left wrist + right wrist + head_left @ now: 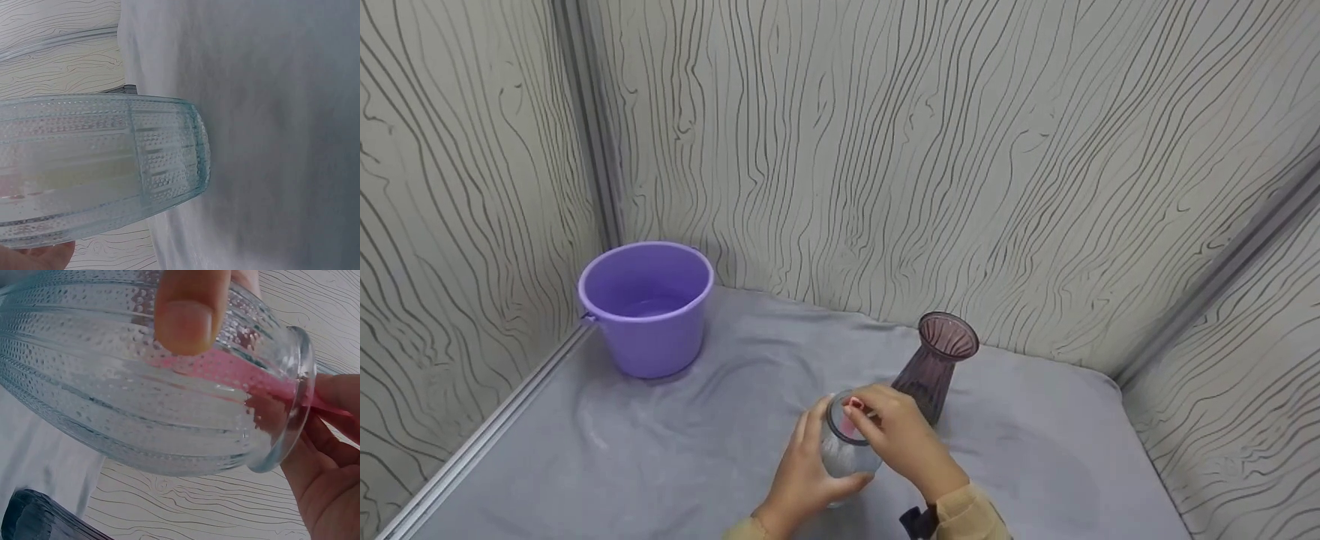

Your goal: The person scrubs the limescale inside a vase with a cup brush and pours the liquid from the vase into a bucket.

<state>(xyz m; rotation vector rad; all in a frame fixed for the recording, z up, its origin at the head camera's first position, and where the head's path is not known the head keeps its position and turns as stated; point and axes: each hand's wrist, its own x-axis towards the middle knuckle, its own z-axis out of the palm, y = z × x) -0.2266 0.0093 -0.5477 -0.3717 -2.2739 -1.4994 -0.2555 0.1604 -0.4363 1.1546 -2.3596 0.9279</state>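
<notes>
Our left grip is clamped around the glass jar above the desk; our right grip pinches the pink tool at its mouth. We judge the step as working inside the jar; the next move calls for steady support.

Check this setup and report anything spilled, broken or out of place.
Nothing looks spilled or broken. Only the grey cloth looks untidy: beside the purple bucket it lies creased rather than flat. The left hand holds the clear glass jar and the right hand pinches a pink item at the jar's mouth; nothing odd there.
</notes>
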